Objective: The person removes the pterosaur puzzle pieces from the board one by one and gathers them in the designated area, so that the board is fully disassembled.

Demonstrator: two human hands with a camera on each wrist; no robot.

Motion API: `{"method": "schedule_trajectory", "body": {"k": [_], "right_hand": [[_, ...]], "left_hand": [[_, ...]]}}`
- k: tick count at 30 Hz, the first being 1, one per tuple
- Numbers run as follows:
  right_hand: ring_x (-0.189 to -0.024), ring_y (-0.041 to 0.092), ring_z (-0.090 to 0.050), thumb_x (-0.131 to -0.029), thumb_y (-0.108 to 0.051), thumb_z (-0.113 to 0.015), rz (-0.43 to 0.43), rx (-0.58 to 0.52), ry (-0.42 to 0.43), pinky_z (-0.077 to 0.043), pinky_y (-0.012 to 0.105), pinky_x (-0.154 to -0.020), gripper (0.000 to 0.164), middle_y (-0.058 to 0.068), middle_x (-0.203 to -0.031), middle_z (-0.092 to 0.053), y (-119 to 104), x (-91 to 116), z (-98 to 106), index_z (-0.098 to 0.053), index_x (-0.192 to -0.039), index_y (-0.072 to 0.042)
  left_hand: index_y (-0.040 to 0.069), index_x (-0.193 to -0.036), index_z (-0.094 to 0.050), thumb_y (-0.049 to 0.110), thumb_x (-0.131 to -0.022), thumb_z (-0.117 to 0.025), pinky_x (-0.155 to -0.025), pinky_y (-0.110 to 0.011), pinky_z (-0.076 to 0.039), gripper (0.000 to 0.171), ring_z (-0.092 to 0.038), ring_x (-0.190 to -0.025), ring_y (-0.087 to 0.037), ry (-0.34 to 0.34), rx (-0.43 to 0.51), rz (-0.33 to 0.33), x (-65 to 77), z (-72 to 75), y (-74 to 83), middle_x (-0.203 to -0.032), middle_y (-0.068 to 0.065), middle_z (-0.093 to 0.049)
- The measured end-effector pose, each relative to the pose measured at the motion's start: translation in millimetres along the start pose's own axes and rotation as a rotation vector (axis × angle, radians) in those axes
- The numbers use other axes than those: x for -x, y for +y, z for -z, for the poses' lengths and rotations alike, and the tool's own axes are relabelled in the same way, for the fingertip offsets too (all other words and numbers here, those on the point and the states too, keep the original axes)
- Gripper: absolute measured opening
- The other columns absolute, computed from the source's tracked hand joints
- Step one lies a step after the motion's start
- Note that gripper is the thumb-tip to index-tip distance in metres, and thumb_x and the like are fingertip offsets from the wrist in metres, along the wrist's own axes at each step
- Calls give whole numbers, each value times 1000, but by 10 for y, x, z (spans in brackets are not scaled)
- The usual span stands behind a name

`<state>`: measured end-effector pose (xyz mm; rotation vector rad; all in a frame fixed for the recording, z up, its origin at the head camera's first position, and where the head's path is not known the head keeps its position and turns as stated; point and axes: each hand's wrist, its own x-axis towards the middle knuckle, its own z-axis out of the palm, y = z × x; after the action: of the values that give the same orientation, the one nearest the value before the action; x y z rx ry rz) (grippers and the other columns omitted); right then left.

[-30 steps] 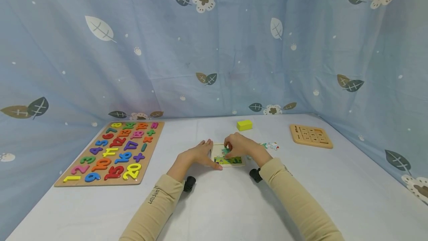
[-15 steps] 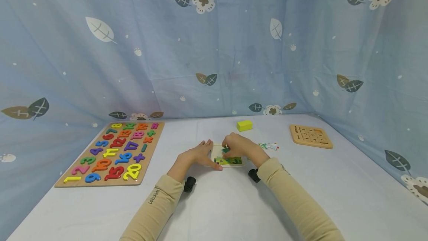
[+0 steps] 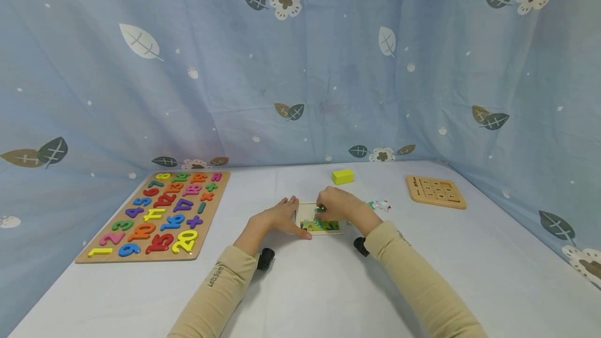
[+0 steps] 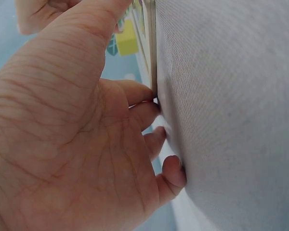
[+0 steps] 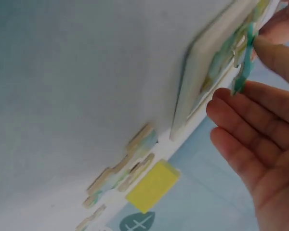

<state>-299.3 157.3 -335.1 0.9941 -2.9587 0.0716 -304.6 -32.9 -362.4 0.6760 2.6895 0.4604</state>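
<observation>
A small jigsaw puzzle tray [image 3: 307, 210] lies on the table between the hands, with green and yellow pieces [image 3: 330, 225] along its near side. My left hand [image 3: 278, 217] rests at its left end, thumb stretched along the near edge and fingertips down by the corner. In the left wrist view, the fingers [image 4: 144, 113] touch the tray's corner and the tabletop. Over the tray, my right hand [image 3: 339, 204] pinches a teal puzzle piece [image 5: 245, 62] between thumb and fingers. That piece stands tilted close over the pieces in the tray, partly covered by the fingers.
Loose puzzle pieces [image 3: 379, 205] lie right of the tray. Behind it stands a yellow block [image 3: 343, 176]. A wooden board with colourful numbers [image 3: 155, 213] covers the left; a small wooden number board [image 3: 435, 191] lies at the right. A curtain [image 3: 300, 67] hangs behind the table.
My right hand has shifted slightly over the tray and turned the teal piece between its fingers. The left hand has stayed in place at the tray.
</observation>
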Motion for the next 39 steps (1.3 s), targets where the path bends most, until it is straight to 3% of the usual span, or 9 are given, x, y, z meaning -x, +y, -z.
{"method": "schedule_trajectory", "body": {"k": [7,13,20,29,39], "right_hand": [[-67,8,-60,-83,-24,-76,-5,-61,-28,-54,25,-67,26,6,-87,-74,-24,-41,-18,-76,-97,-2],[-84,12,-66,-84,-22,-75,-32,-70,-73,-55,29,-80,28,8,-101,-74,-54,-77,-10,-74,-104,-3],[-68,9,-48,-82,-26,-78,-96,-148,-125,-46,24,-67,32,0,-80,-66,-52,-85,-10,-74,-107,-5],[-68,10,-52,-79,-22,-80,-100,-147,-61,-50,26,-67,25,1,-79,-66,-76,-85,25,-75,-98,-6],[-59,10,-43,-79,-22,-79,-139,-198,-6,-38,22,-56,25,-1,-66,-55,71,30,48,-75,-98,-6]], "left_hand": [[1,-154,-10,59,-76,-72,-120,-50,-17,115,-5,-150,-33,-8,3,1,0,4,-6,-162,-14,-7],[1,-154,-10,59,-77,-72,-120,-50,-17,115,-4,-150,-33,-11,0,-4,-7,9,-15,-162,-15,-7],[2,-154,-10,59,-76,-72,-120,-50,-17,115,-5,-150,-33,-15,9,0,-7,-5,-18,-162,-14,-7],[3,-154,-10,59,-76,-73,-120,-50,-17,115,-4,-150,-32,-13,24,11,-1,4,-8,-162,-13,-7],[3,-155,-9,59,-76,-73,-120,-51,-17,115,-4,-150,-32,-15,18,13,3,2,-2,-162,-13,-6]]}}
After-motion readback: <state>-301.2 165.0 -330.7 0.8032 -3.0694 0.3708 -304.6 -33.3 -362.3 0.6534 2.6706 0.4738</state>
